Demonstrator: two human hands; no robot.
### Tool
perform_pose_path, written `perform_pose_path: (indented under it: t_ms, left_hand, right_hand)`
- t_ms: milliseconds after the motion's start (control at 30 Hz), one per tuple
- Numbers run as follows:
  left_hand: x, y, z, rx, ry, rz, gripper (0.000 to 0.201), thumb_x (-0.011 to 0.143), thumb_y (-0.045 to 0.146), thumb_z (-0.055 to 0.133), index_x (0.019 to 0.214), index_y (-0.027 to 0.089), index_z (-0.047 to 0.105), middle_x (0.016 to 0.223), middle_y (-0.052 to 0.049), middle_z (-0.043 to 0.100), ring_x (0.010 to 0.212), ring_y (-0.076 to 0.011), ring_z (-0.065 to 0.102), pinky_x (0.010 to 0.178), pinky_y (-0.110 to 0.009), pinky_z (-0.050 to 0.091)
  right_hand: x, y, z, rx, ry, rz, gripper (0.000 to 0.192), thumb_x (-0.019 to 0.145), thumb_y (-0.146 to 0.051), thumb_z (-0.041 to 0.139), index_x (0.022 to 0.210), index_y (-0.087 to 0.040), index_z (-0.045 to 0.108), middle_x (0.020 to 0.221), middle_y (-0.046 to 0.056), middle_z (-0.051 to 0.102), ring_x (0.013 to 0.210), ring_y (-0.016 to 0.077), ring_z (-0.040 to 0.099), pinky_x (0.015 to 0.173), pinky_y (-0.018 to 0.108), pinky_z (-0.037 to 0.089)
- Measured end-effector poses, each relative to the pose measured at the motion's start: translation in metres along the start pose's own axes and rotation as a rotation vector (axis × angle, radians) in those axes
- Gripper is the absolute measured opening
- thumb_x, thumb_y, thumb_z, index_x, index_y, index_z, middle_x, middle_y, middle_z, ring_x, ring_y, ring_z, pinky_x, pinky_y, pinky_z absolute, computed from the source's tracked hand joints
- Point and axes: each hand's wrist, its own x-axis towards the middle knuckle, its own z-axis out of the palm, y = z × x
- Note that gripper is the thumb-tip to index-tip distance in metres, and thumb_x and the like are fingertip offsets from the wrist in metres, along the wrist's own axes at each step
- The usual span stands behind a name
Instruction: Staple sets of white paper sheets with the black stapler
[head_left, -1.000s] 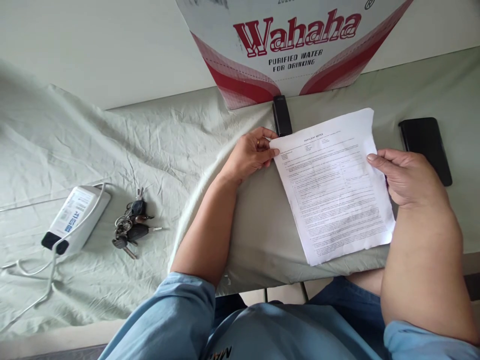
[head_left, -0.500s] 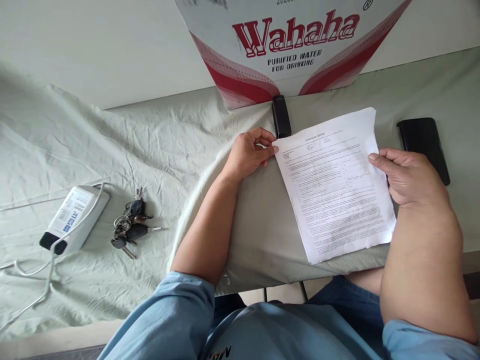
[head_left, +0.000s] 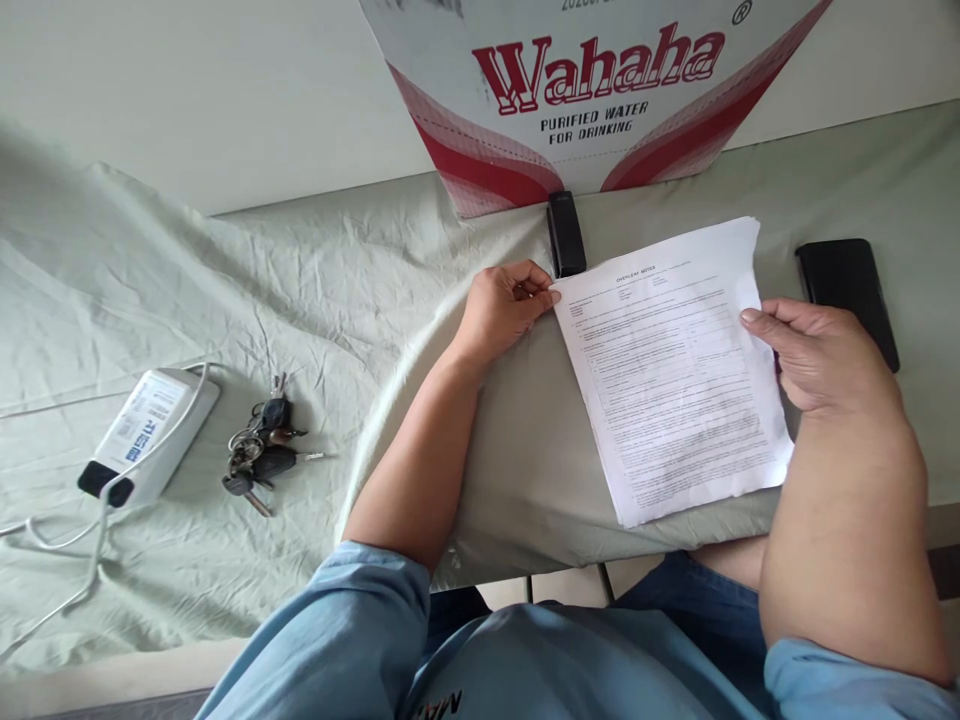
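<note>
A small stack of printed paper sheets [head_left: 667, 390], headed "Overleaf Notes", lies tilted at the front of the cloth-covered table. My left hand [head_left: 506, 308] pinches its upper left corner between thumb and fingers. On the opposite side, my right hand [head_left: 821, 350] grips the right edge, thumb on top and the other fingers hidden beneath. Just beyond the left corner stands a small black box-shaped object [head_left: 566, 235], close to my left fingertips. A black phone or wallet-like object [head_left: 847, 300] rests right behind my right hand.
A large Wahaha water carton [head_left: 600, 100] stands against the wall at the back. Left of my left arm lie a bunch of keys [head_left: 262, 445] and a white device [head_left: 154, 430] with a white cable [head_left: 97, 550]. The greenish tablecloth [head_left: 360, 260] is wrinkled.
The view has shifted very slightly. Both hands keep their hold on the paper sheets, which look almost unmoved.
</note>
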Motion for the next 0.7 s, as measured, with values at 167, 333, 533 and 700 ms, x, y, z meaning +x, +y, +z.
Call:
perform_pose_path:
  t_ms: [167,333,533,700]
  left_hand:
    - [0.004,-0.012,0.000,0.136,0.101,0.240,0.010,0.087,0.017,0.084,0.084,0.021,0.076,0.089,0.000,0.073,0.073,-0.0115,0.055,0.078,-0.032,0.053]
    - [0.008,-0.024,-0.001,0.138,0.141,0.372,0.014,0.089,0.017,0.087,0.085,0.021,0.074,0.103,-0.002,0.073,0.084,-0.0124,0.062,0.082,-0.031,0.059]
    - [0.007,-0.022,0.002,0.050,0.110,0.339,0.020,0.090,0.013,0.086,0.084,0.021,0.068,0.110,-0.004,0.079,0.089,-0.0125,0.071,0.083,-0.029,0.063]
    - [0.001,-0.006,0.007,-0.043,0.035,0.068,0.016,0.095,0.014,0.078,0.087,0.021,0.065,0.105,-0.001,0.083,0.059,-0.0061,0.063,0.058,-0.024,0.048]
  right_hand:
    - [0.003,0.004,-0.003,-0.034,-0.007,-0.023,0.046,0.054,-0.049,0.112,0.088,-0.026,0.091,0.088,-0.004,0.082,0.086,0.0158,0.066,0.086,0.035,0.051]
    - [0.003,0.006,-0.005,-0.059,-0.031,-0.040,0.041,0.062,-0.050,0.109,0.091,-0.027,0.091,0.088,-0.003,0.081,0.085,0.0160,0.066,0.085,0.036,0.050]
    - [0.002,0.005,-0.003,-0.048,-0.032,-0.041,0.045,0.059,-0.051,0.111,0.089,-0.027,0.089,0.088,-0.002,0.082,0.086,0.0175,0.067,0.085,0.036,0.051]
    - [0.003,0.006,-0.005,-0.046,-0.041,-0.028,0.053,0.055,-0.057,0.115,0.089,-0.027,0.088,0.089,-0.002,0.084,0.090,0.0193,0.069,0.089,0.037,0.054]
